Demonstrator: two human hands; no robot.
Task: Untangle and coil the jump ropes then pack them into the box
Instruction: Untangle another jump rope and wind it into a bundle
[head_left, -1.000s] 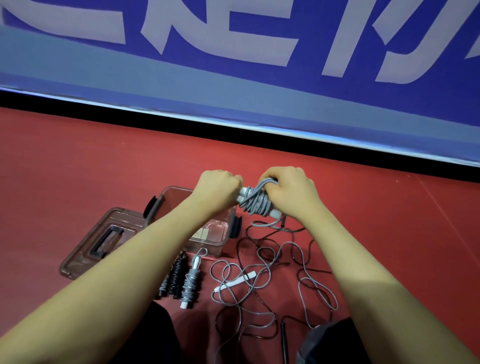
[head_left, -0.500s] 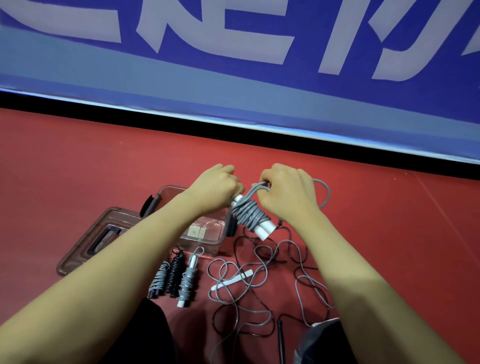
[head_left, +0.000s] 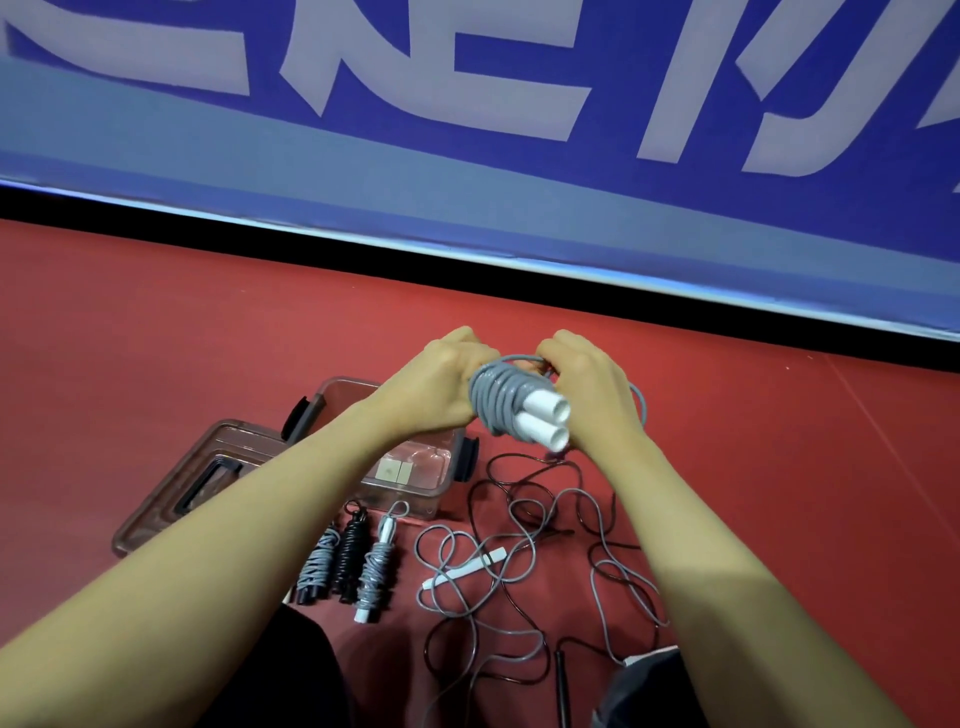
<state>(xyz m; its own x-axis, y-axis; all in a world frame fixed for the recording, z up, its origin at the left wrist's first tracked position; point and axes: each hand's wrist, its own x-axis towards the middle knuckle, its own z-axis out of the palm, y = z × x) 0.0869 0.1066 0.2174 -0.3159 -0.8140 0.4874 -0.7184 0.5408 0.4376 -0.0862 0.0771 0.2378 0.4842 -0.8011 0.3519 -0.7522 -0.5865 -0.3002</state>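
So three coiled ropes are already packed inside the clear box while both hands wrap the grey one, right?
Not quite. The head view shows the three coiled ropes lying on the red floor in front of the clear box, not inside it. Left hand and right hand do hold the grey rope.

red floor (head_left: 156, 338), clear box (head_left: 415, 480), lid (head_left: 171, 499), three coiled ropes (head_left: 349, 564), loose tangled ropes (head_left: 524, 545)
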